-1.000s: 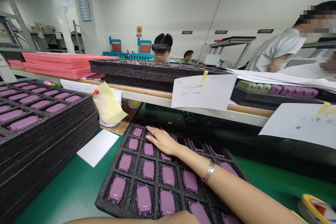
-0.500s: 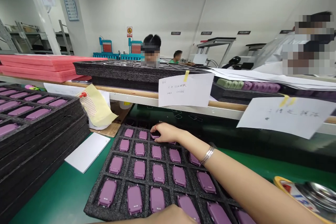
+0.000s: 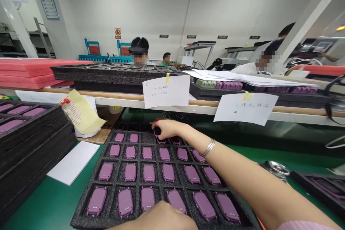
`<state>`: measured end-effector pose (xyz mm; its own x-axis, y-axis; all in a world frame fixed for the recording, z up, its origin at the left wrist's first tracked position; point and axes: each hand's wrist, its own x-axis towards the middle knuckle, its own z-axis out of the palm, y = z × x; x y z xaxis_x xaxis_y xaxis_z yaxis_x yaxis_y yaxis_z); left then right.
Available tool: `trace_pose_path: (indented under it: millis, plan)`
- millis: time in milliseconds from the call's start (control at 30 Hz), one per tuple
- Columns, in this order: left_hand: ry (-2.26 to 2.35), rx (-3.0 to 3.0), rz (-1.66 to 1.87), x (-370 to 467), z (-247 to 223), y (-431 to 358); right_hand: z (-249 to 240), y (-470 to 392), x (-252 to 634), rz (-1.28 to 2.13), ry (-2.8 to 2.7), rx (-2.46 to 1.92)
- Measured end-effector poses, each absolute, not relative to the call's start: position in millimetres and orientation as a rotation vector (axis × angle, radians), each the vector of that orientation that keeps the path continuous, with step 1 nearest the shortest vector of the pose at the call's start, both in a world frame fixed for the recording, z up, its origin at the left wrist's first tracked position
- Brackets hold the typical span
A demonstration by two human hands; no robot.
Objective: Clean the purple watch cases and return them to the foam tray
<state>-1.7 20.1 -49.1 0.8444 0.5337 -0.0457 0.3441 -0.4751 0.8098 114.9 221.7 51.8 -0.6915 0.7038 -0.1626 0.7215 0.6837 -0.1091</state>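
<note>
Right hand [image 3: 170, 129] with case [image 3: 156, 133], pocket [image 3: 147, 137] vacated

Factory workshop, foam tray [image 3: 111, 201] of purple casings [image 3: 130, 172], green workbench [image 3: 51, 201]

A green table [image 3: 35, 208] spreads below the fingers [image 3: 162, 120] of the right hand [image 3: 172, 128]. Under them lies a black foam tray [image 3: 117, 172], reaching toward the wearer. Left of the fingers, a white pad [image 3: 74, 163] lies just beside the tray, with a wooden board [image 3: 97, 137] beyond it. Farther left stands a stack of black trays [image 3: 35, 161]. Well right of the fingers lies another tray [image 3: 307, 184].
</note>
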Motion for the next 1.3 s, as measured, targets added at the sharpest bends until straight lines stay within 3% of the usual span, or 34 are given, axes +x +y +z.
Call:
trace_pose_path:
  millis: [267,1033,1300]
  plan:
    - [0.693,2.007,0.32,0.2,-49.5,17.9,29.5,212.5,134.5,-0.283,2.7,1.262]
    - [0.752,1.925,0.305,0.2,-22.9,12.3,48.4,220.9,223.4,-0.165,2.534,1.478]
    - [0.843,1.815,0.29,-0.6,-10.5,5.7,30.1,220.4,237.3,-0.226,2.463,1.531]
